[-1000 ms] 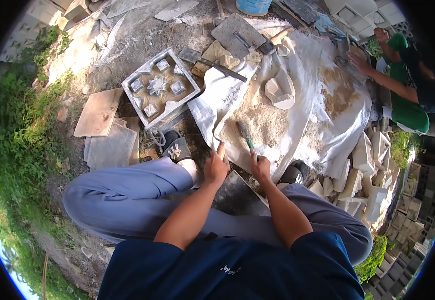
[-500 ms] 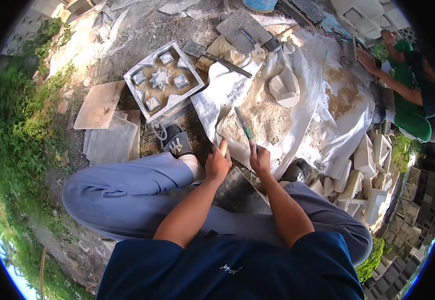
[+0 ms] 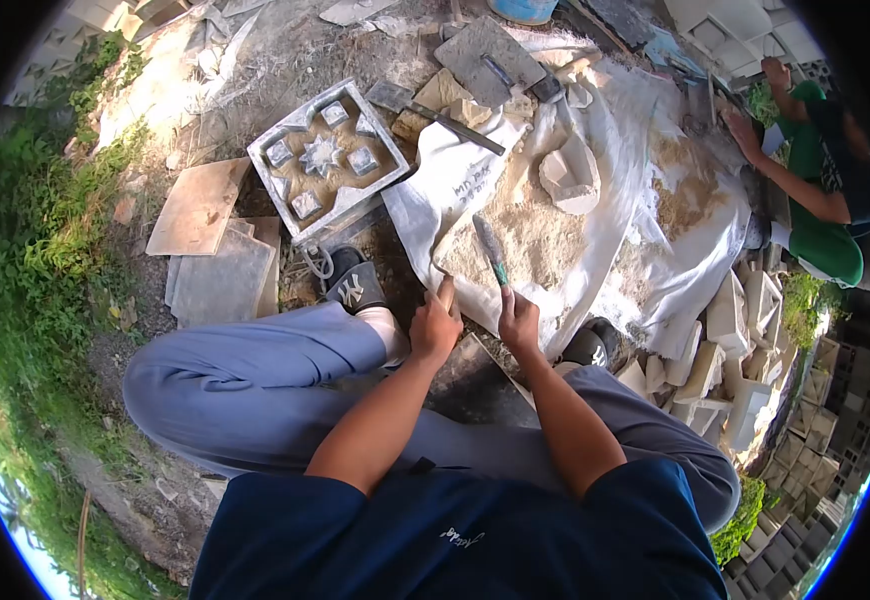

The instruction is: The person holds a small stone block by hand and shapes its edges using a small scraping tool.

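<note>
My left hand (image 3: 437, 325) is closed around a short light wooden handle (image 3: 446, 291); whatever is at its far end is hard to make out. In my right hand (image 3: 519, 318) is a trowel (image 3: 489, 243) with a green handle, its narrow grey blade lying over the pale powder (image 3: 535, 235). The powder is spread on a white sack (image 3: 455, 180) with writing on it. A broken pale bowl-like piece (image 3: 569, 176) rests at the powder's far right. Left of the sack lies a square metal mould (image 3: 327, 160) with a star and small blocks inside.
Flat boards (image 3: 220, 280) are stacked at the left. Beyond the sack lie a square plate (image 3: 490, 62), a long dark bar (image 3: 458, 129) and a blue bucket (image 3: 523, 10). Cast blocks (image 3: 727, 315) are piled at the right. A person in green (image 3: 820, 225) works at the upper right.
The view has shifted slightly, so the mould and sack appear a little lower. The trowel blade has swung left, then slightly back and turned in my right hand. The other person's hands have moved slightly.
</note>
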